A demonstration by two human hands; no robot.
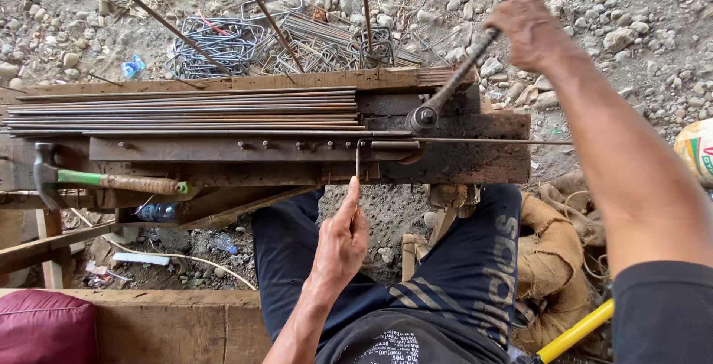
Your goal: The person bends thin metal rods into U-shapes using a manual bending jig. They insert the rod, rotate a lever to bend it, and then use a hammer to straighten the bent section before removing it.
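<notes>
My left hand [340, 239] pinches the bent near end of a thin steel rod [475, 141] that lies across a wooden bench [453, 162] and runs off to the right. My right hand [529, 28] is closed around the long metal lever [453, 89] of a bending tool whose pivot [424, 118] is fixed to the bench. A bundle of straight rods [186, 110] lies along the bench on the left.
A hammer with a green handle [111, 181] lies at the bench's left front. Bent wire stirrups [282, 41] are piled on the gravel beyond. A burlap sack [553, 260], a yellow handle [575, 332] and a maroon cushion [44, 327] sit near my legs.
</notes>
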